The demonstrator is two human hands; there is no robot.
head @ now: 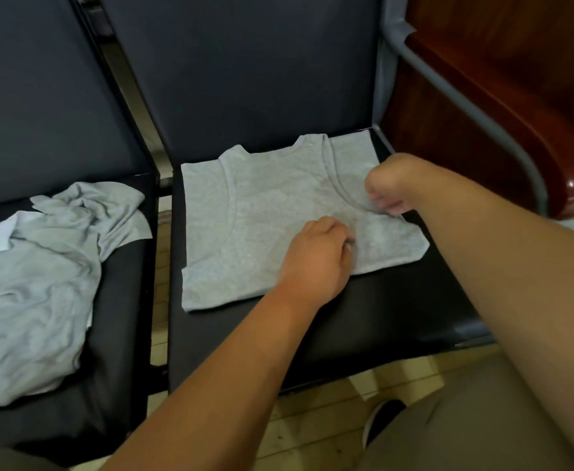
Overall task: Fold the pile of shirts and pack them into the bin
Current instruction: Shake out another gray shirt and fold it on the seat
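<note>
Grey jersey shirt (245, 226) lies flat on the seat (398, 317) beneath both hands: the right hand (386, 190) pinches its armhole edge, and the left hand (316, 256) rests curled mid-cloth (grip unclear). Unequal pulls could skew the fold. The pile (41, 266) lies well left of the left hand.

The left grip (316, 256) curls over its own fingertips, so whether they pinch the grey shirt (262, 226) or only press on it cannot be told. It also covers part of the cloth toward the front edge of the seat (398, 311). The right grip (386, 188) shows only its back. Its fingers (392, 207) are blurred at the shirt's right edge, their hold unclear. The shirt pile (34, 273) runs off the picture's left edge. A shoe (382, 421) is half hidden behind the leg (466, 419).
</note>
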